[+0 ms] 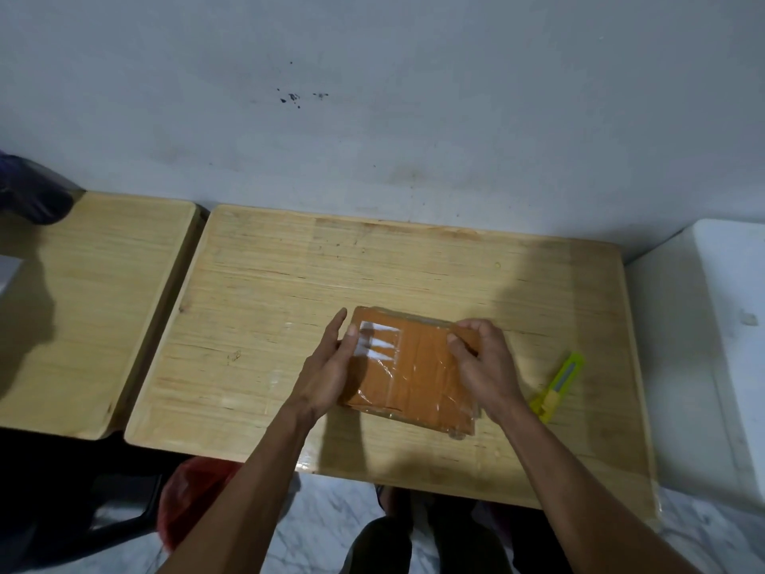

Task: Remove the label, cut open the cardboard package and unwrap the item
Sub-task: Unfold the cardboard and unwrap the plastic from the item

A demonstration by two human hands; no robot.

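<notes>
So the package (414, 366) is lying flat on the tabletop (289, 283), a bit right of the middle and close to your edge, all wrapped in shiny clear tape. It's turned a little, so its long side runs from the far left corner down toward the near right one.

The thing that matters here is where the label (381, 339) is: it's the white patch up in the far left corner of the package, right next to your left hand (331, 370). That hand is flat and open against the left edge, thumb resting just on the label's left side, not gripping anything. Your right hand (482, 366) is curled over the far right edge, fingertips pressing on the top face, more pinning it than holding it, and it's a good way across the package from the label.

My guess is the left thumb is the one to pick at a label corner while the right keeps the package from sliding. Can't tell if any corner has lifted yet, too much glare off the tape.

The cutter (559, 387) is lying just right of the package, near your right hand, angled roughly away from you, so it's an easy grab for that side once the label's off.
</notes>
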